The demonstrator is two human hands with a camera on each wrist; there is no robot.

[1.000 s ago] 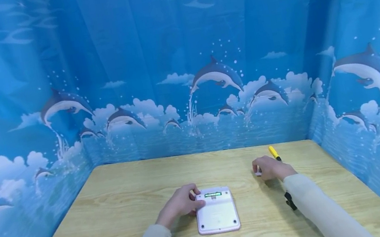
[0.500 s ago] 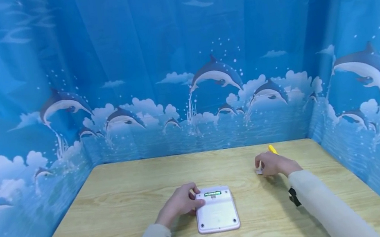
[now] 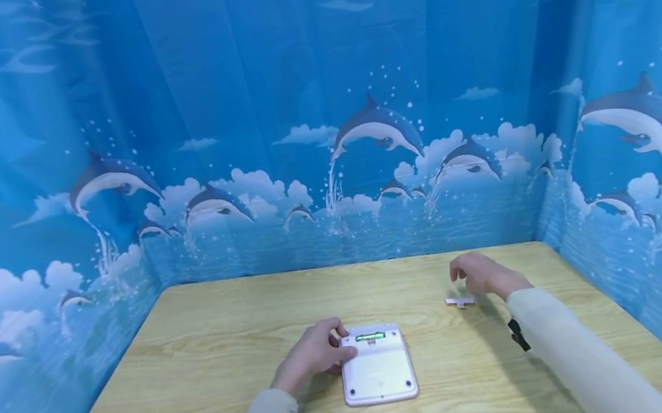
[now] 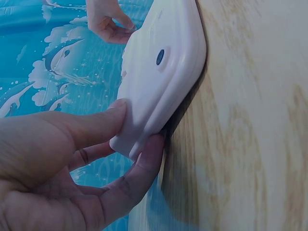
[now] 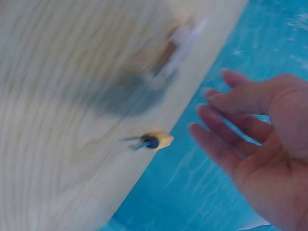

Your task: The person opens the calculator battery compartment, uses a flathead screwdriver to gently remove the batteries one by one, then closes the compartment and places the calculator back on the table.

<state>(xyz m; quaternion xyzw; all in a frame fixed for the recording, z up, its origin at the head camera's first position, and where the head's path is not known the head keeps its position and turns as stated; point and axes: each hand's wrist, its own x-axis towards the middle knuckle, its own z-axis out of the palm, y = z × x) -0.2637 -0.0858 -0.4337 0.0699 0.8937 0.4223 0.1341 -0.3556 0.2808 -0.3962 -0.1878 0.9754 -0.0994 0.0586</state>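
Table (image 3: 188, 373) bears probable calculator (image 3: 378, 370) before dolphin-printed curtain (image 3: 283, 69).

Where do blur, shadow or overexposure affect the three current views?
Right wrist: small white piece smeared by blur, yellow-handled tool soft, broad shadow on the table. Head: pale device looks washed out; right sleeve casts a shadow. Left wrist: dimmer overall, but left hand fairly crisp, dark shadow under the device.
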